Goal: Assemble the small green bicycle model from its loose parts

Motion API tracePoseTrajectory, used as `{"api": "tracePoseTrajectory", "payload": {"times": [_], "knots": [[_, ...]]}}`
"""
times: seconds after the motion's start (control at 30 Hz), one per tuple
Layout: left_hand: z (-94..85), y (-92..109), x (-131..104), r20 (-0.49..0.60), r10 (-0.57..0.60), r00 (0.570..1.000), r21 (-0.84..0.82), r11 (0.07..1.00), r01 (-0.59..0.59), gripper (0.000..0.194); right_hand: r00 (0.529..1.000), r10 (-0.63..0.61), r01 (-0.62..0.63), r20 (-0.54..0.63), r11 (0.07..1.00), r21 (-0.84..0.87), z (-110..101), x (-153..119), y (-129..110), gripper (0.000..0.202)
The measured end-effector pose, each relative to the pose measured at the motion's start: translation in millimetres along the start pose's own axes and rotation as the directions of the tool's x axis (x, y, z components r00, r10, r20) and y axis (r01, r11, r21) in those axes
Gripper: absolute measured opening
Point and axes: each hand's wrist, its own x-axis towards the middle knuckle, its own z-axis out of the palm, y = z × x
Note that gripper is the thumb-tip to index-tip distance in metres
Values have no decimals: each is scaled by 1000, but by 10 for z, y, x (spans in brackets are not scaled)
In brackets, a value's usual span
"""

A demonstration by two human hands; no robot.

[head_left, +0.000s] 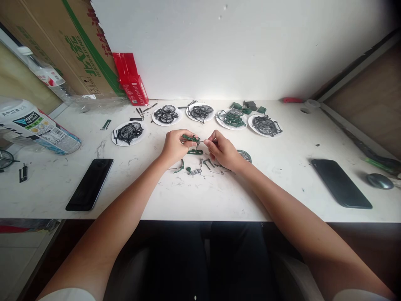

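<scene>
My left hand (173, 144) is closed around a small green model bicycle frame part (189, 137). Facing it, my right hand (223, 149) pinches a thin pin-like piece (202, 141) whose tip is at the green part; whether it is inserted I cannot tell. Just below my fingers lies a green chain-guard-shaped piece (195, 152). Nearer me are a curved green mudguard-like strip (179, 167), a small grey rack-like piece (196, 172) and several tiny wires and parts. A spoked wheel (244, 156) shows partly behind my right wrist.
Several white paper plates (142, 136) with miniature bicycle parts line the back. A black phone (89, 184) lies left, a dark flat device (341, 183) right, beside a mouse (379, 181). A large bottle (40, 127), a red box (138, 90) and a carton (72, 46) stand left.
</scene>
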Motion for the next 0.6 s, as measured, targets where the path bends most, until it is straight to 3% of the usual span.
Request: {"api": "tracePoseTrajectory", "payload": {"times": [0.6], "knots": [[-3, -24, 4, 3, 12, 1000, 20, 1000, -12, 13, 1000, 30, -30, -2, 999, 22, 5, -7, -47, 43]]}}
